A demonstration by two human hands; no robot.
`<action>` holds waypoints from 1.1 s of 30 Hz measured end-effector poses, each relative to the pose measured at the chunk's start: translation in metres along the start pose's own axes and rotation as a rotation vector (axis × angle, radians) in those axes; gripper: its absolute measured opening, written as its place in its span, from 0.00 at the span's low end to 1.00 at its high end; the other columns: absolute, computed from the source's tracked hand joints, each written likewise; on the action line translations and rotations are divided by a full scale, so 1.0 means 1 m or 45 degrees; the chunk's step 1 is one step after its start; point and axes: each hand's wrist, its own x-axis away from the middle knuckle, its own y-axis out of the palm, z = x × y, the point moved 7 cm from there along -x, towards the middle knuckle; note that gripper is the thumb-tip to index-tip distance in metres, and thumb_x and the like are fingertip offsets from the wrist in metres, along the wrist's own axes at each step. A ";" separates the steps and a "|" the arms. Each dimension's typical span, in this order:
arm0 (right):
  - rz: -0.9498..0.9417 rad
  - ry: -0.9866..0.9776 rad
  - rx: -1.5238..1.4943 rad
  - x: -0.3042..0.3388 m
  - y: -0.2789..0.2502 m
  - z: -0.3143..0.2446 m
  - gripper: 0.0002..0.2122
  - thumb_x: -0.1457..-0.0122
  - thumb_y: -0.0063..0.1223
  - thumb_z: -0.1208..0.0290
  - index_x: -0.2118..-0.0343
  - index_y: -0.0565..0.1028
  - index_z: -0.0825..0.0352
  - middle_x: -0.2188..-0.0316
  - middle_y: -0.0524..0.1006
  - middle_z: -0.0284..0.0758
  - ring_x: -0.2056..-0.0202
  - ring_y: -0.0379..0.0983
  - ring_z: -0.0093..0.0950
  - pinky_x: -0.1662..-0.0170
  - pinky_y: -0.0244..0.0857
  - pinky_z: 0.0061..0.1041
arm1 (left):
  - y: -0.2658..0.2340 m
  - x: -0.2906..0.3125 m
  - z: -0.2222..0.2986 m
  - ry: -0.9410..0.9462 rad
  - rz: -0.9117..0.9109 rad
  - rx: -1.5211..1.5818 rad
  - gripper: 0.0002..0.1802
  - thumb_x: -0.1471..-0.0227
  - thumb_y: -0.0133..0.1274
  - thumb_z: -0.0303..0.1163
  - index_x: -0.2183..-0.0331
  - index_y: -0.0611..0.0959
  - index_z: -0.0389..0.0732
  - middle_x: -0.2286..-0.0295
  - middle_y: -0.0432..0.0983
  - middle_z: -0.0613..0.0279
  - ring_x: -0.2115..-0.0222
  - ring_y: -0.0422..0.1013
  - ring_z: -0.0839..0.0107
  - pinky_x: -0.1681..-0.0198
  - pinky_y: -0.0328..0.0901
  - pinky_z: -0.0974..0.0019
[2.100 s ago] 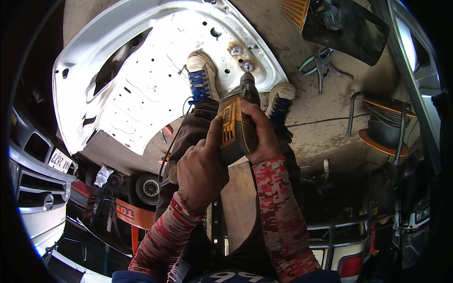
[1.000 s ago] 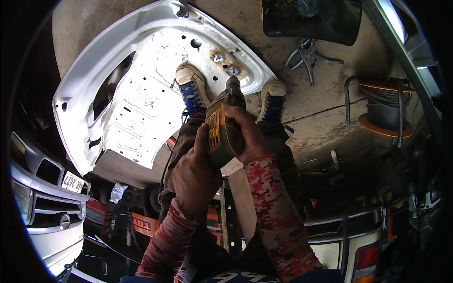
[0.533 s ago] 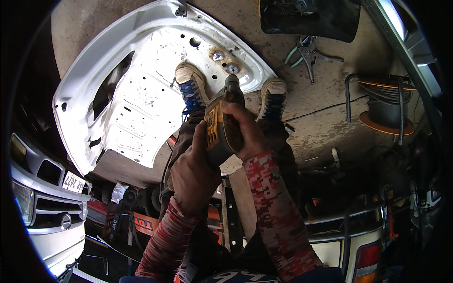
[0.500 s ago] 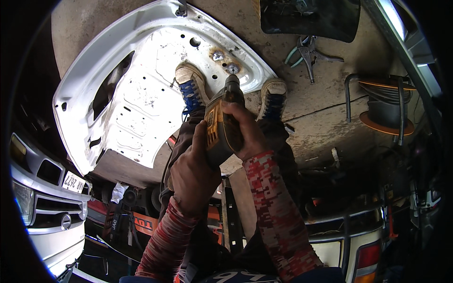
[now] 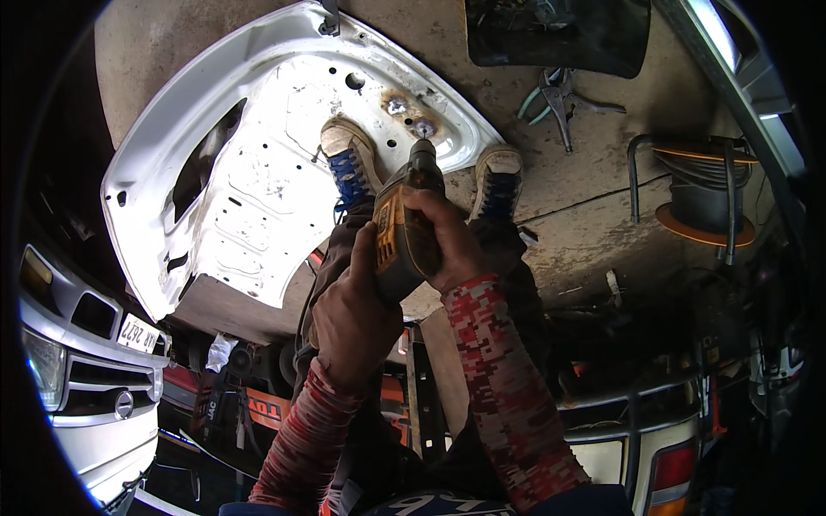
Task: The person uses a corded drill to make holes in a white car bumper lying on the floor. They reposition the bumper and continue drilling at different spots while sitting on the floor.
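Note:
A yellow and black power drill is held in both my hands, its chuck pointing away from me. My left hand is closed round the drill's rear left side. On the other side my right hand grips the body, its thumb toward the front. The drill's tip meets or nearly meets a shiny, scorched spot on a white car body panel, which lies on the ground. A second burnt spot is just beside it. My left shoe rests on the panel; the handle is hidden.
Locking pliers lie on the concrete right of the panel, below a dark sheet. A cable reel stands farther right. A silver car front is at left, and a car rear with a red lamp at lower right.
The view has shifted very slightly. Both hands keep their hold on the drill, and its tip stays at the same scorched spot.

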 end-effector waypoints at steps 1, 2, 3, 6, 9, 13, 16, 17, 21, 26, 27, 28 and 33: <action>-0.015 -0.010 -0.005 0.000 0.000 0.000 0.16 0.39 0.69 0.68 0.51 0.81 0.70 0.61 0.83 0.33 0.61 0.83 0.26 0.55 0.79 0.27 | 0.000 0.000 0.001 0.003 -0.002 0.003 0.48 0.52 0.60 0.20 0.29 0.69 0.41 0.59 0.85 0.37 0.68 0.84 0.40 0.63 0.77 0.42; -0.015 -0.013 -0.006 -0.001 0.000 0.000 0.16 0.39 0.69 0.68 0.51 0.81 0.70 0.61 0.84 0.33 0.61 0.83 0.26 0.55 0.79 0.27 | 0.001 0.000 -0.001 -0.045 -0.032 0.026 0.47 0.51 0.63 0.21 0.29 0.69 0.40 0.58 0.85 0.35 0.63 0.83 0.38 0.59 0.77 0.42; 0.008 -0.007 -0.001 -0.001 -0.002 0.000 0.16 0.39 0.69 0.68 0.51 0.81 0.70 0.61 0.84 0.34 0.61 0.83 0.26 0.55 0.79 0.27 | 0.002 0.000 -0.003 -0.094 -0.062 0.048 0.47 0.50 0.65 0.23 0.30 0.69 0.40 0.56 0.85 0.34 0.58 0.83 0.35 0.55 0.76 0.42; -0.008 -0.012 -0.005 0.001 -0.002 -0.001 0.16 0.39 0.69 0.67 0.51 0.82 0.70 0.60 0.84 0.34 0.60 0.83 0.26 0.54 0.79 0.27 | 0.002 0.000 -0.002 -0.131 -0.080 0.058 0.47 0.49 0.67 0.24 0.30 0.69 0.41 0.55 0.85 0.33 0.54 0.82 0.33 0.50 0.76 0.41; -0.009 0.010 0.015 0.002 -0.002 -0.003 0.17 0.38 0.69 0.66 0.50 0.82 0.70 0.59 0.84 0.33 0.60 0.83 0.25 0.53 0.79 0.28 | 0.002 -0.001 0.001 -0.159 -0.097 0.063 0.46 0.49 0.65 0.23 0.30 0.69 0.42 0.55 0.85 0.33 0.54 0.82 0.34 0.49 0.76 0.41; -0.037 0.015 -0.003 0.008 0.001 -0.008 0.17 0.37 0.67 0.65 0.49 0.81 0.69 0.59 0.84 0.34 0.60 0.83 0.26 0.53 0.80 0.27 | 0.000 -0.001 0.009 -0.179 -0.070 0.069 0.45 0.50 0.61 0.20 0.30 0.69 0.42 0.53 0.85 0.34 0.53 0.82 0.34 0.48 0.76 0.42; -0.062 0.080 -0.009 0.010 0.004 -0.007 0.17 0.36 0.67 0.66 0.49 0.80 0.69 0.59 0.84 0.34 0.60 0.84 0.26 0.54 0.80 0.27 | -0.003 -0.001 0.013 -0.168 -0.053 0.053 0.44 0.50 0.59 0.19 0.31 0.71 0.41 0.51 0.84 0.35 0.52 0.82 0.35 0.48 0.76 0.42; -0.052 0.081 -0.009 0.009 0.004 -0.007 0.16 0.36 0.66 0.66 0.49 0.80 0.69 0.59 0.84 0.34 0.60 0.84 0.26 0.54 0.80 0.27 | -0.004 -0.001 0.014 -0.169 -0.048 0.047 0.43 0.50 0.59 0.19 0.31 0.71 0.41 0.51 0.84 0.35 0.52 0.82 0.35 0.48 0.77 0.42; -0.059 0.078 -0.011 0.008 0.004 -0.009 0.16 0.36 0.66 0.67 0.49 0.80 0.69 0.59 0.84 0.34 0.61 0.84 0.26 0.54 0.81 0.27 | -0.003 -0.003 0.015 -0.175 -0.047 0.046 0.43 0.51 0.58 0.18 0.32 0.71 0.40 0.50 0.83 0.36 0.51 0.81 0.35 0.47 0.77 0.42; -0.068 0.083 -0.017 0.007 0.002 -0.009 0.16 0.36 0.66 0.67 0.49 0.79 0.69 0.60 0.84 0.34 0.61 0.83 0.27 0.55 0.81 0.27 | -0.002 -0.003 0.015 -0.171 -0.055 0.057 0.42 0.51 0.58 0.18 0.33 0.72 0.39 0.49 0.83 0.35 0.51 0.81 0.35 0.48 0.76 0.42; -0.059 0.084 -0.020 0.007 0.001 -0.009 0.16 0.36 0.66 0.67 0.49 0.79 0.69 0.60 0.84 0.34 0.61 0.83 0.27 0.55 0.81 0.27 | -0.002 -0.003 0.016 -0.171 -0.050 0.056 0.42 0.51 0.58 0.18 0.32 0.72 0.39 0.49 0.83 0.34 0.51 0.81 0.35 0.48 0.76 0.42; -0.057 0.079 -0.014 0.007 0.001 -0.009 0.16 0.36 0.66 0.67 0.49 0.80 0.69 0.60 0.84 0.34 0.61 0.83 0.27 0.55 0.81 0.27 | -0.002 -0.003 0.016 -0.170 -0.046 0.054 0.42 0.51 0.58 0.18 0.32 0.72 0.38 0.49 0.83 0.34 0.51 0.81 0.35 0.48 0.76 0.42; -0.048 0.062 -0.009 0.004 0.001 -0.009 0.16 0.36 0.66 0.67 0.49 0.80 0.70 0.60 0.84 0.34 0.61 0.83 0.26 0.55 0.81 0.27 | -0.001 -0.002 0.013 -0.156 -0.025 0.027 0.42 0.50 0.58 0.19 0.32 0.71 0.39 0.54 0.84 0.33 0.54 0.82 0.34 0.51 0.78 0.42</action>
